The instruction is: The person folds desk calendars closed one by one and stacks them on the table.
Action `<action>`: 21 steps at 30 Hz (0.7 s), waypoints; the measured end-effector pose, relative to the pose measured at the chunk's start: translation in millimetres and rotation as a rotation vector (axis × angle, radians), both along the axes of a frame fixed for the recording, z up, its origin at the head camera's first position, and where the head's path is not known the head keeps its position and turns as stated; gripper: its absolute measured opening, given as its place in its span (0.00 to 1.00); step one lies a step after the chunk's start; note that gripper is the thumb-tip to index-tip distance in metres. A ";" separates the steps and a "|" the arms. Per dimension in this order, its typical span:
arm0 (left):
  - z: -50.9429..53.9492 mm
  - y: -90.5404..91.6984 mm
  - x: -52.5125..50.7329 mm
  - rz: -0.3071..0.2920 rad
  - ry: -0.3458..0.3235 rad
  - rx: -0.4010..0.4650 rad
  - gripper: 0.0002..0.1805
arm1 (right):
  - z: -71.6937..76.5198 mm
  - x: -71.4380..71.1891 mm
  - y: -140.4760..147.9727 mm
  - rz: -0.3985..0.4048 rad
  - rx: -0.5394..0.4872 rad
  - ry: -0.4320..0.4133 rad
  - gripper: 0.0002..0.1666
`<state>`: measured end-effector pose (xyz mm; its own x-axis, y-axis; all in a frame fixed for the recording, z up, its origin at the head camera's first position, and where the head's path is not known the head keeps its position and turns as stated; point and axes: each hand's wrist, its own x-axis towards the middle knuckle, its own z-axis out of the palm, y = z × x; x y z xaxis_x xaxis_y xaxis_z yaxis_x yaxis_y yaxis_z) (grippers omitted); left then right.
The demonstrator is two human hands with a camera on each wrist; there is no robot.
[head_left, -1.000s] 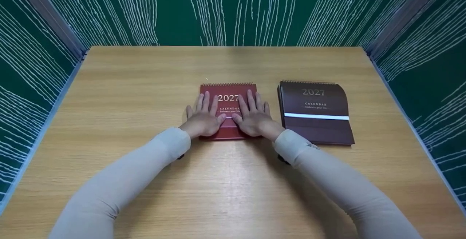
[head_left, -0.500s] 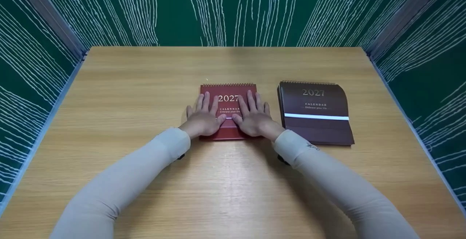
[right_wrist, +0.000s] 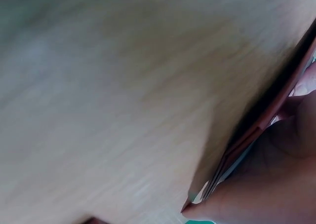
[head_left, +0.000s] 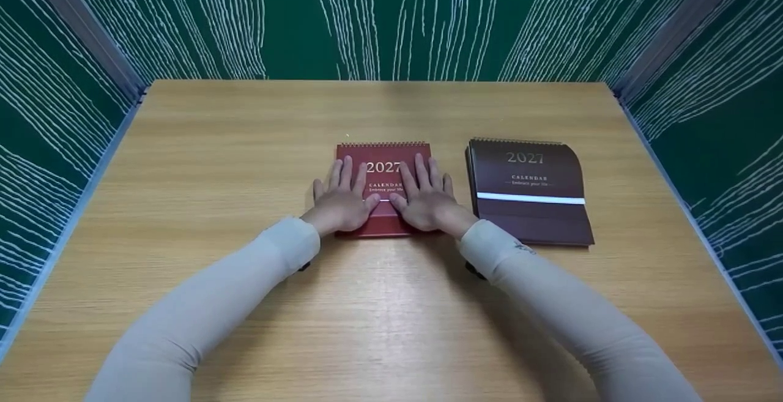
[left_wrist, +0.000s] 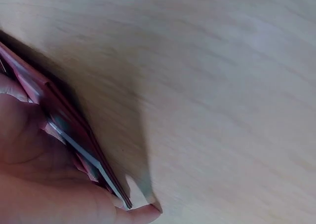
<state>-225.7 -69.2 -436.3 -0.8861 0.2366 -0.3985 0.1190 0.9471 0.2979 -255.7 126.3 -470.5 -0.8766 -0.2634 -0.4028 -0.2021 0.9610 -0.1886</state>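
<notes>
A red 2027 desk calendar (head_left: 384,226) with a spiral binding along its far edge lies flat on the wooden table. Spread over its left half, my left hand (head_left: 342,202) rests with straight fingers, the outermost reaching past the side edge. Mirroring it, my right hand (head_left: 426,203) lies on the right half, fingers also straight. Between the two thumbs the cover print stays visible. In the left wrist view the red calendar's layered edge (left_wrist: 74,120) runs beside the palm; the right wrist view has the same kind of edge (right_wrist: 266,118) under the hand.
A dark brown 2027 calendar (head_left: 529,221) with a white band lies to the right, close to my right wrist, its upper right corner curling. Green panels with white streaks (head_left: 293,22) border the wooden table (head_left: 214,145) at the back and sides.
Both hands keep their place on the red calendar. The whole head view has shifted very slightly; nothing else has visibly moved.
</notes>
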 end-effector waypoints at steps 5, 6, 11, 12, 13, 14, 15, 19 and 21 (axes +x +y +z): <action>-2.1 0.4 -1.2 0.001 -0.004 -0.001 0.42 | 0.0 0.3 0.9 0.001 -0.009 0.007 0.47; -2.2 0.4 -1.6 0.001 -0.009 -0.003 0.43 | 0.5 0.5 1.1 0.002 -0.010 0.007 0.47; -1.0 -0.1 -1.9 -0.003 -0.018 -0.007 0.43 | 2.1 0.9 1.7 -0.004 -0.022 -0.009 0.47; 0.3 -0.5 -1.0 -0.004 -0.018 -0.009 0.42 | 2.4 0.8 1.8 -0.006 -0.026 -0.017 0.47; 0.5 -1.0 -1.0 -0.006 -0.016 -0.010 0.43 | 2.7 0.7 1.9 -0.008 -0.028 -0.025 0.47; 0.8 -1.6 -1.2 -0.008 -0.018 -0.013 0.43 | 3.1 0.5 1.9 -0.010 -0.032 -0.033 0.47; 0.6 -2.4 -1.9 -0.013 -0.018 -0.016 0.43 | 4.1 0.3 2.3 -0.010 -0.039 -0.040 0.48; 4.6 -6.8 -6.5 -0.051 -0.027 -0.021 0.43 | 18.5 -0.4 5.5 0.008 -0.067 -0.083 0.47; 7.6 -9.7 -10.1 -0.072 -0.025 -0.008 0.43 | 30.1 -0.6 9.1 0.022 -0.105 -0.091 0.47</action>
<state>-235.7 -78.9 -428.7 -0.8564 0.2964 -0.4228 0.1796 0.9387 0.2943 -256.2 135.4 -440.4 -0.8313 -0.3271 -0.4494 -0.2008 0.9306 -0.3059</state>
